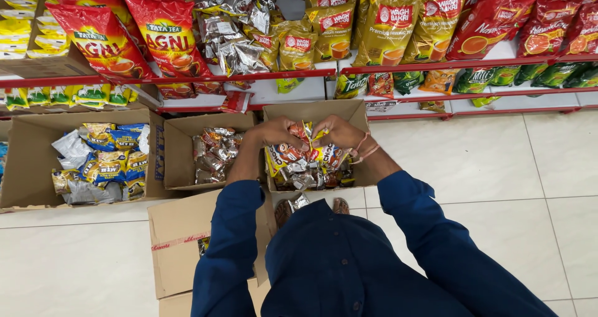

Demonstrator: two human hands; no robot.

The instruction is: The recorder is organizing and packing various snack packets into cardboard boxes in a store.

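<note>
Down over the open cardboard box [352, 114], my left hand [277, 132] and right hand [338, 132] were both clamped on a bunch of small foil sachets [301, 152], fingers curled tight, held just above the box's heap. Beside it sat another sachet box [180, 139], and red tea bags [168, 33] lined the shelf.

Dark blue long sleeves, threads on right wrist.
</note>
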